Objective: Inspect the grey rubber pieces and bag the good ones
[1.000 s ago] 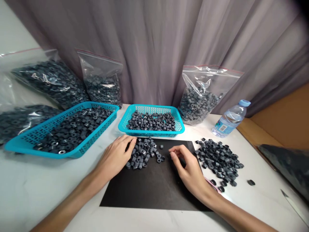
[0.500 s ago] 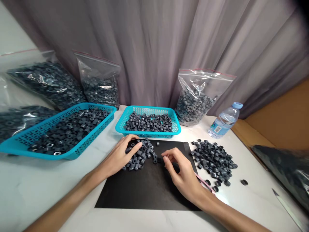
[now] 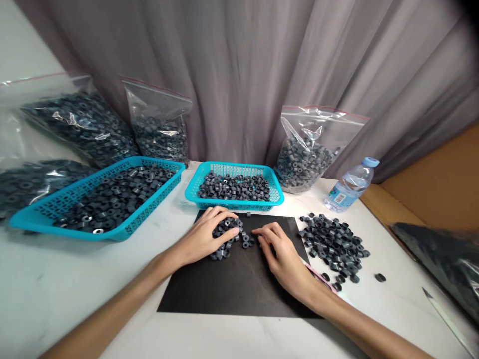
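My left hand lies over the left side of a pile of small dark grey rings, thumb and fingers spread around it. The pile rests on a black mat. Just right of the pile, my right hand hovers low over the mat with its fingers curled and a gap between thumb and index finger. Several loose rings lie between the two hands. One ring sits alone at the mat's back edge. Whether the right fingertips touch a ring cannot be made out.
Two turquoise baskets of rings stand behind and left. Filled clear bags line the curtain. At right are a water bottle, another ring pile, pink-handled scissors and a pointed white tool.
My left hand has moved right and now cups the pile, which looks more compact. My right hand's fingers are slightly more spread. The whole view has shifted a little.
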A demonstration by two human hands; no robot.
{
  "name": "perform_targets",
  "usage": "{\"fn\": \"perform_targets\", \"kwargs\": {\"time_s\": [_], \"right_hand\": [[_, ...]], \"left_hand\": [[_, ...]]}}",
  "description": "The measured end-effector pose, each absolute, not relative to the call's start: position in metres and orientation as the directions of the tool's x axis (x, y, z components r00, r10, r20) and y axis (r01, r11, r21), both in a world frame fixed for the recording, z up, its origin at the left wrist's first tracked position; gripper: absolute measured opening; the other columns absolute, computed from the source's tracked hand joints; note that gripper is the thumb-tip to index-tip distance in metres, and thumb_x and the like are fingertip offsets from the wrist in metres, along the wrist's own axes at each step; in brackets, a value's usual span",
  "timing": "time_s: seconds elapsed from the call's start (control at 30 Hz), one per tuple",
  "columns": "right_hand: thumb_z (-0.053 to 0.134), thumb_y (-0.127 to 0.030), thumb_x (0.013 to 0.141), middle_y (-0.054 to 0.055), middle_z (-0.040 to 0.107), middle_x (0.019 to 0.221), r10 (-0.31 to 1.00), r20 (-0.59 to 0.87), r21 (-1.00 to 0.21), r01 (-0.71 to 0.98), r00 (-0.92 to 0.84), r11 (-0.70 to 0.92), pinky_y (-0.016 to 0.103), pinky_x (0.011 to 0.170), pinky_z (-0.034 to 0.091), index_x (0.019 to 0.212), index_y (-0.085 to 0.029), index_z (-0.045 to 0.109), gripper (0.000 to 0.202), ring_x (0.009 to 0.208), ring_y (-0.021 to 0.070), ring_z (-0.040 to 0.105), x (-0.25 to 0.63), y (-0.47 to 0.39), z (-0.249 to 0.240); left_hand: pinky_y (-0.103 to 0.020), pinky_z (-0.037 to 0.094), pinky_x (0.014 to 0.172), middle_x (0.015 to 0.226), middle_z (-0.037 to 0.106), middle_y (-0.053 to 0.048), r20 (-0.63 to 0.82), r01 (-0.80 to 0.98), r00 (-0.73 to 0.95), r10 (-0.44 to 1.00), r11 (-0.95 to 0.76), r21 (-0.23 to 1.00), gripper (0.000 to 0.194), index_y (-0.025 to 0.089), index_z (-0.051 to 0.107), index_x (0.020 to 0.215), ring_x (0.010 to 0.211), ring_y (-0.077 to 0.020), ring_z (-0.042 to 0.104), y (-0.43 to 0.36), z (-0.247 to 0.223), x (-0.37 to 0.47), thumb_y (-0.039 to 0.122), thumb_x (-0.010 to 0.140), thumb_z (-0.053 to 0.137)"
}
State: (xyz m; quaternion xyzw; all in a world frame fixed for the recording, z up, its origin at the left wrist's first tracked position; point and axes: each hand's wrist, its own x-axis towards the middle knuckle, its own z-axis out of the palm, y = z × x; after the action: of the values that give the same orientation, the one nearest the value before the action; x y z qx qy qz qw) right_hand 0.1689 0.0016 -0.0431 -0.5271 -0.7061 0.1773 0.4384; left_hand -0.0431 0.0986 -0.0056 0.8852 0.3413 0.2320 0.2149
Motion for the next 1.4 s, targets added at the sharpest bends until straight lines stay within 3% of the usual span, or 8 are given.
{"fn": "perform_targets", "kwargs": {"time_s": [0.2,0.4,0.7,0.83,1.23,1.3,1.33,1.4], "right_hand": [[0.041,-0.014,0.098,0.011,0.058,0.121,0.894,0.442,-0.677,0.627,-0.073,0.386,0.040,0.092,0.052,0.125,-0.021,0.063,0.036,0.103,0.0216,0.061,0.173,0.028,-0.041],[0.046,-0.009,0.091,0.008,0.066,0.109,0.892,0.434,-0.644,0.647,-0.129,0.408,0.037,0.088,0.052,0.124,-0.021,0.067,0.041,0.086,0.0178,0.063,0.165,0.049,-0.037],[0.045,-0.013,0.093,0.004,0.070,0.094,0.929,0.337,-0.691,0.630,-0.153,0.355,0.033,0.078,0.052,0.114,-0.021,0.069,0.033,0.083,0.0185,0.065,0.174,0.015,-0.025],[0.043,-0.015,0.096,0.005,0.069,0.097,0.925,0.319,-0.657,0.655,-0.207,0.373,0.035,0.081,0.051,0.117,-0.022,0.066,0.032,0.088,0.0199,0.065,0.175,0.008,-0.023],[0.045,-0.026,0.101,0.005,0.068,0.094,0.898,0.439,-0.673,0.654,-0.023,0.345,0.031,0.073,0.052,0.111,-0.022,0.061,0.019,0.080,0.0186,0.064,0.174,-0.012,-0.023],[0.043,-0.021,0.101,0.005,0.066,0.091,0.844,0.527,-0.599,0.661,-0.099,0.452,0.029,0.071,0.051,0.107,-0.021,0.059,0.017,0.079,0.0172,0.063,0.156,-0.025,-0.021],[0.041,-0.017,0.101,0.006,0.066,0.092,0.784,0.570,-0.511,0.641,-0.245,0.572,0.028,0.074,0.051,0.107,-0.019,0.058,0.018,0.083,0.0171,0.063,0.143,-0.033,-0.020],[0.042,-0.014,0.101,0.004,0.066,0.087,0.514,0.628,-0.192,0.524,-0.585,0.830,0.027,0.067,0.049,0.108,-0.015,0.059,0.019,0.077,0.0156,0.061,0.115,-0.047,-0.021]], "left_hand": [[-0.043,0.041,0.109,0.123,0.066,-0.004,0.263,0.450,0.664,0.700,-0.655,0.607,0.032,0.027,0.065,0.115,0.121,-0.0244,0.056,0.094,-0.006,-0.044,0.048,0.091,0.058],[-0.041,0.044,0.106,0.119,0.067,-0.004,0.282,0.412,0.662,0.695,-0.651,0.637,0.027,0.026,0.064,0.113,0.117,-0.0237,0.060,0.091,-0.007,-0.048,0.040,0.090,0.061],[-0.039,0.042,0.110,0.128,0.066,-0.004,0.291,0.277,0.685,0.668,-0.608,0.744,0.032,0.026,0.061,0.121,0.123,-0.0225,0.059,0.087,-0.003,-0.052,0.028,0.090,0.060],[-0.039,0.041,0.112,0.133,0.066,-0.004,0.304,0.292,0.691,0.656,-0.638,0.712,0.032,0.027,0.062,0.124,0.126,-0.0219,0.058,0.086,-0.002,-0.055,0.026,0.093,0.055],[-0.041,0.039,0.112,0.136,0.063,-0.003,0.408,0.382,0.690,0.597,-0.780,0.496,0.028,0.026,0.065,0.120,0.129,-0.0226,0.054,0.084,-0.003,-0.052,0.032,0.097,0.051],[-0.041,0.039,0.110,0.136,0.063,-0.003,0.413,0.404,0.692,0.592,-0.792,0.459,0.027,0.026,0.065,0.120,0.127,-0.0235,0.054,0.082,-0.002,-0.051,0.034,0.097,0.052],[-0.041,0.040,0.110,0.136,0.063,-0.003,0.415,0.411,0.691,0.593,-0.793,0.449,0.027,0.026,0.064,0.119,0.126,-0.0235,0.054,0.081,-0.002,-0.051,0.035,0.097,0.052],[-0.040,0.039,0.109,0.133,0.064,-0.003,0.414,0.426,0.679,0.606,-0.785,0.449,0.026,0.025,0.064,0.118,0.125,-0.0228,0.055,0.080,-0.002,-0.050,0.034,0.098,0.050]]}}
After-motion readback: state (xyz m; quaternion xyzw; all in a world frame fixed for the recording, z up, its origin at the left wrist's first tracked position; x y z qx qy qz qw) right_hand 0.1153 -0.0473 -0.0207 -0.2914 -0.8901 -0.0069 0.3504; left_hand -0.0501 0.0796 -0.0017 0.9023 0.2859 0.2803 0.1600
